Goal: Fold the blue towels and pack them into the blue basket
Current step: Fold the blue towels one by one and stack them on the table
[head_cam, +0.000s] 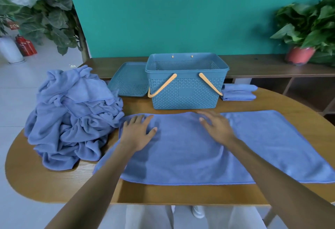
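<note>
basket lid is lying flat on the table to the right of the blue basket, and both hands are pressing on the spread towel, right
Not quite. The head view shows the lid to the left of the blue basket, not the right; folded towels lie on the right. The rest holds: the left hand and right hand lie on the spread towel.

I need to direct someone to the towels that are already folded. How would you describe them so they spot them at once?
Start at the blue basket at the back of the wooden table. Right of it, against its side, lies a small flat stack of folded towels. Unlike the crumpled heap on the left and the spread towel under both hands, it is neat and compact.
</note>
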